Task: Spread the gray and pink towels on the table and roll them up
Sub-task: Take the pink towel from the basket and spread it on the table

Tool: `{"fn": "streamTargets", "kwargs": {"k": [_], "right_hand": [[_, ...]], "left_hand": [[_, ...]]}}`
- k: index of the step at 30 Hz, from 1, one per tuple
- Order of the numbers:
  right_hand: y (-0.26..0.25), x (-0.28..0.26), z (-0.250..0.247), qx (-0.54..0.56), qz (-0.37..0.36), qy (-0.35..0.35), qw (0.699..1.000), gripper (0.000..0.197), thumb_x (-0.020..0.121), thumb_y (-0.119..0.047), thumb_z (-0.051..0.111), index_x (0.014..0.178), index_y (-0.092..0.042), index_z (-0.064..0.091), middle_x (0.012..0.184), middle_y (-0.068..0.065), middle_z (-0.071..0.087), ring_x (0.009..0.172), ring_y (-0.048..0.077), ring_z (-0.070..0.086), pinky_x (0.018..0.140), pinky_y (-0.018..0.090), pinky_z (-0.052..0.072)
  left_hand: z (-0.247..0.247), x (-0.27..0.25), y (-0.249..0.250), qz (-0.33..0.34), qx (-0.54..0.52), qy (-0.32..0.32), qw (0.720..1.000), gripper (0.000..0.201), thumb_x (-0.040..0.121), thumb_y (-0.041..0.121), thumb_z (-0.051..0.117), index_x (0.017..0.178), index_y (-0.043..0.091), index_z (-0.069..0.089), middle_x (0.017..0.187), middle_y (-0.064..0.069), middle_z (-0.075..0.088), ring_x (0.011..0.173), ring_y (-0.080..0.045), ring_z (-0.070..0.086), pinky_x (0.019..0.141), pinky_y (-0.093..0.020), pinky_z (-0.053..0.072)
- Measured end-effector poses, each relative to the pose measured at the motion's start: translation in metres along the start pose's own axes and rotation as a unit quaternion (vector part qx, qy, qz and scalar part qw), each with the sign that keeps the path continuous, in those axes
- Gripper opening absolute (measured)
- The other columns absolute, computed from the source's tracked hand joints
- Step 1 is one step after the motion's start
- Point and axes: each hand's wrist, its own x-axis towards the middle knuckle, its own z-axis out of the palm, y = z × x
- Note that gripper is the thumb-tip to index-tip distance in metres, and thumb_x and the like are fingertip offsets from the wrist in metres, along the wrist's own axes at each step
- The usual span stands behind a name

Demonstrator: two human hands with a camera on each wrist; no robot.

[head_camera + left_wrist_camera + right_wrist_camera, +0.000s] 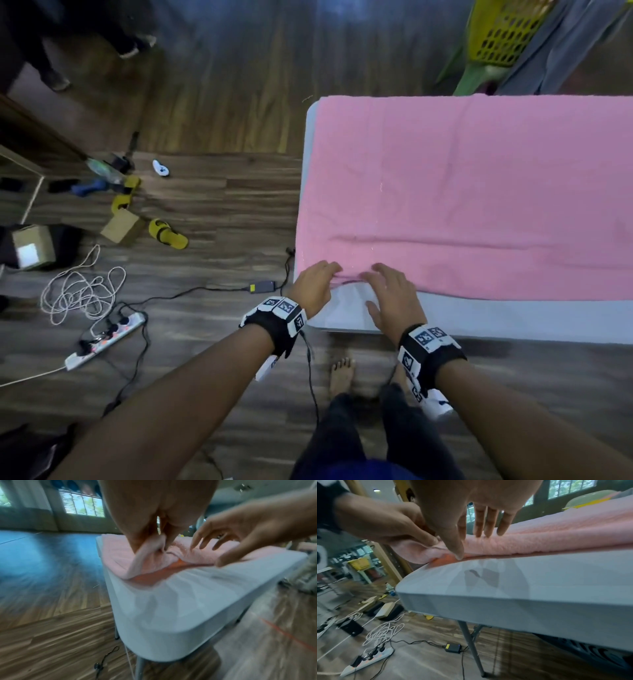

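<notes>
Wood-plank floor, grey table (513, 318); pink towel (479, 192) laid flat on it, both hands at its near-left corner.

We note the towel's long axis runs left to right along the table, away to the right of our grip, so we judge any roll would start at this short left end and travel rightward. The left hand (313, 286) sits at the corner itself, nearer the end of the table, fingers curled and pinching the lifted towel edge (145, 555). The right hand (394, 298) is just beside it, fingers straight and spread, fingertips (486, 534) pressing lightly on the cloth, thumb down at the hem, holding nothing. No gray towel identifiable in our views; a yellow basket (503, 34) with draped cloth stands beyond the far edge.
</notes>
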Motion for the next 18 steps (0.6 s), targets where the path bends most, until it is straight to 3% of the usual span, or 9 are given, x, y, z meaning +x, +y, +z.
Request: {"fn": "streamTargets", "kwargs": {"k": [2, 4, 6, 8, 10, 12, 15, 18], "right_hand": [[0.004, 0.009, -0.007, -0.017, 0.025, -0.012, 0.999, 0.056, 0.073, -0.014, 0.072, 0.125, -0.019, 0.052, 0.129, 0.009, 0.053, 0.115, 0.031, 0.049, 0.095, 0.044, 0.04], [0.009, 0.021, -0.012, -0.039, 0.025, -0.048, 0.998, 0.042, 0.084, -0.015, 0.061, 0.124, -0.022, 0.05, 0.116, 0.004, 0.06, 0.107, 0.027, 0.055, 0.094, 0.039, 0.036], [0.012, 0.03, -0.017, -0.044, 0.025, -0.065, 0.997, 0.028, 0.089, -0.014, 0.053, 0.116, -0.021, 0.055, 0.105, 0.002, 0.062, 0.099, 0.027, 0.058, 0.091, 0.037, 0.035], [0.017, 0.035, -0.02, -0.02, 0.026, -0.083, 0.996, 0.025, 0.092, -0.015, 0.05, 0.114, -0.018, 0.061, 0.105, 0.005, 0.062, 0.096, 0.031, 0.059, 0.089, 0.038, 0.038], [0.022, 0.035, -0.023, 0.007, 0.023, -0.099, 0.995, 0.027, 0.095, -0.017, 0.049, 0.117, -0.015, 0.063, 0.107, 0.008, 0.062, 0.096, 0.033, 0.059, 0.088, 0.04, 0.044], [0.025, 0.034, -0.023, 0.017, 0.016, -0.106, 0.994, 0.028, 0.097, -0.019, 0.047, 0.119, -0.016, 0.064, 0.107, 0.008, 0.062, 0.098, 0.031, 0.058, 0.088, 0.042, 0.044], [0.027, 0.031, -0.022, 0.014, 0.023, -0.118, 0.993, 0.03, 0.099, -0.02, 0.043, 0.122, -0.018, 0.062, 0.109, 0.005, 0.061, 0.105, 0.027, 0.055, 0.09, 0.04, 0.04], [0.025, 0.024, -0.024, 0.01, 0.032, -0.092, 0.995, 0.03, 0.098, -0.022, 0.045, 0.123, -0.022, 0.061, 0.112, 0.003, 0.057, 0.108, 0.025, 0.05, 0.091, 0.038, 0.033]], "left_hand": [[-0.004, 0.001, 0.002, 0.009, -0.046, -0.003, 0.999, 0.049, 0.077, -0.011, 0.045, 0.122, 0.009, 0.049, 0.111, -0.014, 0.054, 0.1, -0.031, 0.053, 0.087, -0.04, 0.045], [-0.009, -0.001, 0.006, 0.021, -0.05, 0.0, 0.999, 0.049, 0.08, -0.007, 0.046, 0.124, 0.014, 0.043, 0.111, -0.01, 0.05, 0.097, -0.027, 0.05, 0.084, -0.04, 0.045], [-0.013, -0.004, 0.008, 0.056, -0.019, -0.021, 0.998, 0.047, 0.087, 0.005, 0.052, 0.129, 0.018, 0.038, 0.114, -0.007, 0.044, 0.099, -0.023, 0.048, 0.081, -0.037, 0.045], [-0.015, -0.007, 0.005, 0.085, 0.044, -0.044, 0.994, 0.057, 0.081, 0.001, 0.056, 0.13, 0.022, 0.034, 0.115, -0.006, 0.04, 0.098, -0.022, 0.046, 0.075, -0.038, 0.048], [-0.015, -0.007, 0.001, 0.109, 0.079, -0.045, 0.99, 0.056, 0.076, -0.008, 0.051, 0.124, 0.02, 0.039, 0.112, -0.007, 0.042, 0.093, -0.026, 0.046, 0.072, -0.045, 0.049], [-0.015, -0.01, -0.003, 0.137, 0.082, -0.041, 0.986, 0.042, 0.078, -0.008, 0.052, 0.115, 0.01, 0.05, 0.108, -0.013, 0.049, 0.089, -0.032, 0.049, 0.072, -0.048, 0.047], [-0.018, -0.012, -0.004, 0.153, 0.086, -0.027, 0.984, 0.022, 0.085, 0.0, 0.057, 0.106, 0.002, 0.062, 0.101, -0.018, 0.058, 0.087, -0.037, 0.055, 0.074, -0.048, 0.047], [-0.019, -0.014, -0.005, 0.155, 0.092, 0.01, 0.984, 0.02, 0.088, 0.009, 0.057, 0.104, 0.004, 0.068, 0.099, -0.013, 0.064, 0.089, -0.036, 0.057, 0.076, -0.045, 0.048]]}}
